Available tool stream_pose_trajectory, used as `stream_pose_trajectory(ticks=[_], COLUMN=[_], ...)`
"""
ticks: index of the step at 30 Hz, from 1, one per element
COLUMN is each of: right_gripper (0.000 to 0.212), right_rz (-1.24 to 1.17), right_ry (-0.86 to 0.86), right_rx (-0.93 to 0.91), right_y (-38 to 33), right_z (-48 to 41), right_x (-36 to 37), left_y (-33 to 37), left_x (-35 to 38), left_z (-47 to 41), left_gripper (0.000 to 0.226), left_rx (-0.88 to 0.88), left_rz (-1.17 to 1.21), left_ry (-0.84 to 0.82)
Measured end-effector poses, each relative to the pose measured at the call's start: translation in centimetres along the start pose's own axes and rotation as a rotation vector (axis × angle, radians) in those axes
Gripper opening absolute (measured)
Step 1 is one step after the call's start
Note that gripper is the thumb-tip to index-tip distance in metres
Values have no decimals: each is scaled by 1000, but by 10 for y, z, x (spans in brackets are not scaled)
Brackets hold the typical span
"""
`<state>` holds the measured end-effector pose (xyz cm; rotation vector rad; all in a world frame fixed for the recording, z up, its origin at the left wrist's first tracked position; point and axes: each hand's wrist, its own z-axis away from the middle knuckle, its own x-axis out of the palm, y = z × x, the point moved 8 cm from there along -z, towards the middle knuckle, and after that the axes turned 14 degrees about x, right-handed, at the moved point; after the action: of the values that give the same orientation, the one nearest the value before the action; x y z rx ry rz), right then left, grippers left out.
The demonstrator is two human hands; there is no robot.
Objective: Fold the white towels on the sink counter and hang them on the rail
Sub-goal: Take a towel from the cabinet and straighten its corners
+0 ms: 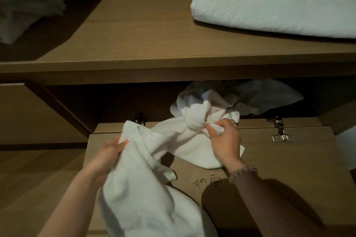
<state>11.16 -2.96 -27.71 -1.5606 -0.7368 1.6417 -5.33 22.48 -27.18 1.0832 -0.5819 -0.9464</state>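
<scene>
White floppy terry towel hangs out of the brown wooden cubby; our left hand grips one end, right hand pinches the bunched middle. Soft, light, we'd grab corners.

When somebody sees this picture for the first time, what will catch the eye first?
Bright white towels fill the lower middle: the left hand grips one end, and the right hand pinches a bunch at the mouth of the open compartment. A folded white towel lies on the wooden shelf, upper right.
</scene>
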Motion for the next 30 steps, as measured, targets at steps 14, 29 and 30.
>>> stream_pose_trajectory(ticks=[14,29,30], right_gripper=[30,107,103], right_rz=[122,-494,-553], right_ry=[69,-750,-717], right_rx=[43,-249,-222], right_y=[13,-129,-130], right_z=[8,138,134], right_x=[3,34,31], left_y=[17,91,101], left_x=[-42,17,20], left_z=[42,50,53], left_gripper=[84,37,30], left_rx=[11,325,379], left_rz=[342,191,136], left_ry=[-145,-63,-36])
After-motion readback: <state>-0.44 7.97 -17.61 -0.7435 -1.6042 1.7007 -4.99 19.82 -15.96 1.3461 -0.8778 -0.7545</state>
